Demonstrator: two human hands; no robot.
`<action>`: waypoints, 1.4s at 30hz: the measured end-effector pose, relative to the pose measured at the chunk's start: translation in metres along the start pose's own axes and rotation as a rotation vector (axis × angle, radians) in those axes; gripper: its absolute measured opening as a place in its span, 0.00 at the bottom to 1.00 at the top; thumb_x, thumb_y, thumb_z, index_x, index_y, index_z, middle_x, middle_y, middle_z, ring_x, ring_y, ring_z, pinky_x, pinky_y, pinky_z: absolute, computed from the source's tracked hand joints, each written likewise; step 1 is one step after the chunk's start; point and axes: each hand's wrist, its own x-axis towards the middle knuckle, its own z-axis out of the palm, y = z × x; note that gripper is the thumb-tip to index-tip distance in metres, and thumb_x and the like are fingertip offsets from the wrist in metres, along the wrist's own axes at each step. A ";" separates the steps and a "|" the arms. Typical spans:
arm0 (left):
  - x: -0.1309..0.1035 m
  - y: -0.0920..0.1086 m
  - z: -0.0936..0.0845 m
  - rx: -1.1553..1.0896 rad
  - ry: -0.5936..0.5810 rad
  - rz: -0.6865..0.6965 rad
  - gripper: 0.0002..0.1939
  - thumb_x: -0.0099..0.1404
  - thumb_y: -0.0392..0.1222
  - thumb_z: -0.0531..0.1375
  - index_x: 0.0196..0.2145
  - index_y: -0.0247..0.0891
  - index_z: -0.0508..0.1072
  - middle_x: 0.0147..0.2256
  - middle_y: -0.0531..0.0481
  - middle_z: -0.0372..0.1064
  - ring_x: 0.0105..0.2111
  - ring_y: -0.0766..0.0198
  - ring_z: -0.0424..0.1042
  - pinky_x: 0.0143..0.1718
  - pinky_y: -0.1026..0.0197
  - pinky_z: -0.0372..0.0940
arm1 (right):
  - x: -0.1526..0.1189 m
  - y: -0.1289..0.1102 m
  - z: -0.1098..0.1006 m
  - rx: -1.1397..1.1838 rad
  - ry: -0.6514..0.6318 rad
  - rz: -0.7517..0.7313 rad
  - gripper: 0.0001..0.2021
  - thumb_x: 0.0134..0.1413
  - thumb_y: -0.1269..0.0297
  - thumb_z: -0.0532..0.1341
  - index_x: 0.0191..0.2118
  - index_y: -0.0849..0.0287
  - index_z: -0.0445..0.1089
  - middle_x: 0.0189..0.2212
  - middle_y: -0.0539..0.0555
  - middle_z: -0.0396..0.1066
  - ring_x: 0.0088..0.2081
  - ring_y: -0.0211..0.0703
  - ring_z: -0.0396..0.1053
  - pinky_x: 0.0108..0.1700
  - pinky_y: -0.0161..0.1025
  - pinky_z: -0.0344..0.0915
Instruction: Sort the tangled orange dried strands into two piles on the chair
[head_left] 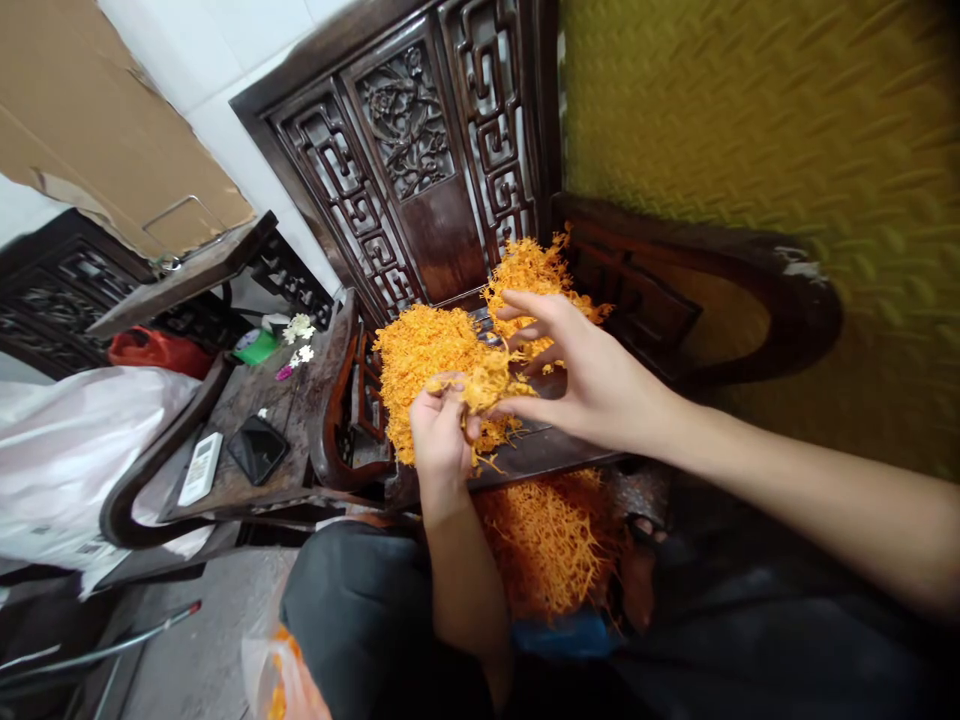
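From where I stand, I see a small clump of strands (489, 382), pale yellow-orange and tangled, which is raised in the fingers of the left hand (441, 415), with a few thin ends hanging down. Behind it, on the dark wooden seat (551, 448), there lie two bright orange piles: the left pile (420, 355) is rounded and dense, looking finely crumbled, while the right pile (534, 268) is looser, with stringy ends. Lower than the seat's front edge is a heap (551, 540) of longer, thin, branching orange strands.
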 end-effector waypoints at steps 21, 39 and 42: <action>-0.002 0.001 0.001 -0.135 0.069 -0.095 0.22 0.53 0.47 0.74 0.25 0.37 0.64 0.16 0.63 0.60 0.11 0.80 0.50 0.18 0.71 0.57 | 0.003 -0.005 -0.001 0.074 0.050 0.175 0.11 0.62 0.57 0.66 0.45 0.57 0.72 0.43 0.57 0.74 0.37 0.45 0.74 0.39 0.45 0.73; -0.012 0.028 -0.013 -0.196 0.105 -0.049 0.22 0.48 0.36 0.72 0.28 0.38 0.60 0.16 0.64 0.56 0.11 0.82 0.46 0.17 0.72 0.46 | 0.022 0.029 -0.054 -0.203 0.102 0.120 0.08 0.54 0.56 0.72 0.33 0.55 0.82 0.43 0.56 0.80 0.42 0.52 0.77 0.52 0.55 0.71; -0.016 0.019 -0.005 -0.195 0.078 -0.106 0.22 0.50 0.37 0.72 0.29 0.39 0.59 0.17 0.64 0.56 0.11 0.82 0.47 0.17 0.73 0.46 | 0.022 -0.006 -0.042 0.088 0.020 0.081 0.07 0.56 0.56 0.71 0.34 0.53 0.81 0.43 0.54 0.80 0.46 0.50 0.78 0.57 0.54 0.71</action>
